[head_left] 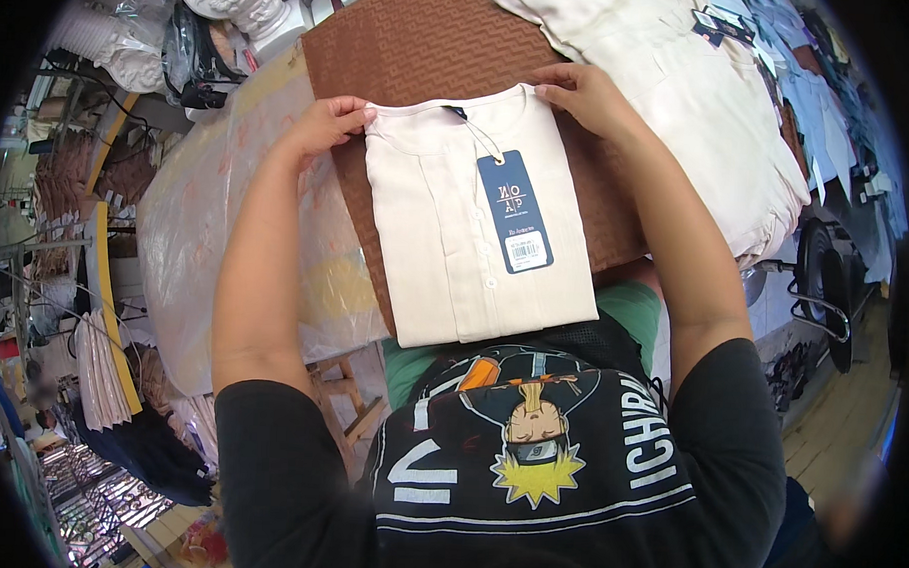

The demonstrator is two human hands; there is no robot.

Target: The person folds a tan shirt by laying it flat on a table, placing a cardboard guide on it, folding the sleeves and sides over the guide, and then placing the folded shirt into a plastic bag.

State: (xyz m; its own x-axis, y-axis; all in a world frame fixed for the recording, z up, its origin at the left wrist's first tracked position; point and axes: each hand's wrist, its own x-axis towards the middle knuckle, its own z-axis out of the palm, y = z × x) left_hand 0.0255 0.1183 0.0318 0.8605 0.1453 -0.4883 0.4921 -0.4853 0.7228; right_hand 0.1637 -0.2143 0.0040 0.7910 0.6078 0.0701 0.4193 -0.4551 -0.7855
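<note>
A cream shirt (436, 253), folded into a neat rectangle, lies in front of me with its buttoned placket facing up. A dark blue hang tag (517, 201) on a string rests on its right half. My left hand (330, 125) pinches the far left corner at the shoulder. At the far right corner, my right hand (584, 96) grips the other shoulder between thumb and fingers. The near edge of the shirt reaches my lap.
The shirt lies over a brown textured table cover (413, 42). Plastic-wrapped packs (247, 207) spread on the left. A heap of cream garments (680, 122) covers the right side. White plaster busts (244, 6) stand far left; hanging clothes (101, 372) line the left.
</note>
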